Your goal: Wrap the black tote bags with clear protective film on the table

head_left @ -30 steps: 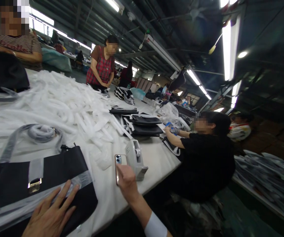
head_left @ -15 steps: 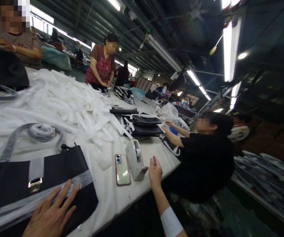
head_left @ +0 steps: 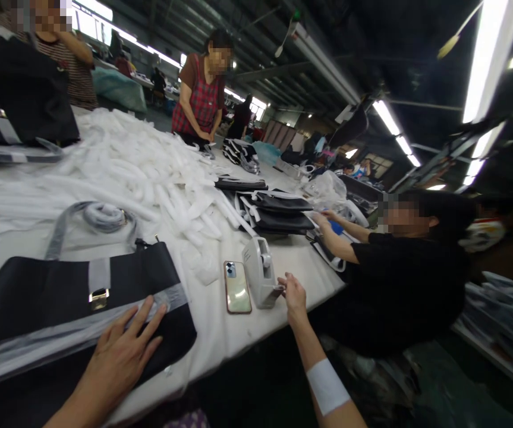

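My left hand lies flat on a black bag, fingers spread over a clear plastic strip across it. A gold metal buckle sits on a grey band of the bag, above my fingers. My right hand is at the front end of a white tape dispenser, its fingertips at or touching the nose. I cannot tell whether they pinch any tape. A smartphone in a gold case lies face up just left of the dispenser.
A large heap of white padding tubes covers the table's far left. A grey strap coil lies beyond the bag. Stacked black bags lie ahead. A co-worker in black sits past the table edge; another stands at the far side.
My right hand has let go of the phone, leaving it on the table, and moved right to the dispenser's front end. My left hand stays on the bag. The view has swung slightly.
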`<state>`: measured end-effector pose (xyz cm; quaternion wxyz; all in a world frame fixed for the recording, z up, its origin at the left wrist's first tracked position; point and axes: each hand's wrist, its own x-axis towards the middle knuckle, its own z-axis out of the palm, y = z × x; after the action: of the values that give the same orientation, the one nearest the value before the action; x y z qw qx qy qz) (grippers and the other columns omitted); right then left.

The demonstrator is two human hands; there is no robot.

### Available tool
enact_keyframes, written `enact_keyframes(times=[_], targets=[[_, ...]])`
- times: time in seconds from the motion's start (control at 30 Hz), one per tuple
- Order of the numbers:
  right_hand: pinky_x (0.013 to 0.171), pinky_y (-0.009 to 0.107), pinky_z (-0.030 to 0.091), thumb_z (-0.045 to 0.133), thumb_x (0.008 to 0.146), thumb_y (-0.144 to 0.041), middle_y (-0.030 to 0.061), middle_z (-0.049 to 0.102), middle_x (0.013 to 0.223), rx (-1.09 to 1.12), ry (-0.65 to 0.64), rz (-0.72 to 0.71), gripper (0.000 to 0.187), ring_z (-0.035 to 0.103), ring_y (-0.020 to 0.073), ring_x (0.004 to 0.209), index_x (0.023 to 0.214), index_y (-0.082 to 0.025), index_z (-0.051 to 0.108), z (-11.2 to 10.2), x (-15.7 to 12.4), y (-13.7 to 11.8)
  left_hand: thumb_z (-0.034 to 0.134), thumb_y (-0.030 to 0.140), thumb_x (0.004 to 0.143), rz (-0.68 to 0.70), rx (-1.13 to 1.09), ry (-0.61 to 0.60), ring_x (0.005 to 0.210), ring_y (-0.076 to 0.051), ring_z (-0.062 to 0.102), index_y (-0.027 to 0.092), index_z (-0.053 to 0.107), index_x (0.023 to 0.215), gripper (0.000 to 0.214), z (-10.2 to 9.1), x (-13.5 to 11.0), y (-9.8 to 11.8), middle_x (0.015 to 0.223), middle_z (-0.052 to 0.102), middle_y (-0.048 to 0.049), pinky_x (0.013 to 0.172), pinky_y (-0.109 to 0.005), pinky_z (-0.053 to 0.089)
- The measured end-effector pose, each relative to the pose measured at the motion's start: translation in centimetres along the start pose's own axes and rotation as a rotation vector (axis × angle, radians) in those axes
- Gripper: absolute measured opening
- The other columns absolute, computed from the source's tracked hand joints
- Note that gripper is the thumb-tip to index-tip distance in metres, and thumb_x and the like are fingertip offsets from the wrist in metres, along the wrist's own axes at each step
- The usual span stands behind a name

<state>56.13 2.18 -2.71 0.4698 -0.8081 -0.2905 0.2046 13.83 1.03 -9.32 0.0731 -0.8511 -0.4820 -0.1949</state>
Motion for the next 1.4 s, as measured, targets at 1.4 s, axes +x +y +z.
enact_keyframes(times=[1.4], targets=[[0.081,0.040,0.049,0.074,0.055,-0.051,0.0121,0.071,0.090,0.130,-0.007,-0.051,0.039,0.064,0.0285,0.088,0.067,-0.015,0.074,-2.5,-5.1,1.4,0.047,0.035,0.093,-0.028,-0.023,-0.098,0.127,-0.033,0.042,0.032,0.043,0.143,0.050,-2.0,0.9,0.1,0.151,0.038,-0.0044,0.100,-0.047,0.038]])
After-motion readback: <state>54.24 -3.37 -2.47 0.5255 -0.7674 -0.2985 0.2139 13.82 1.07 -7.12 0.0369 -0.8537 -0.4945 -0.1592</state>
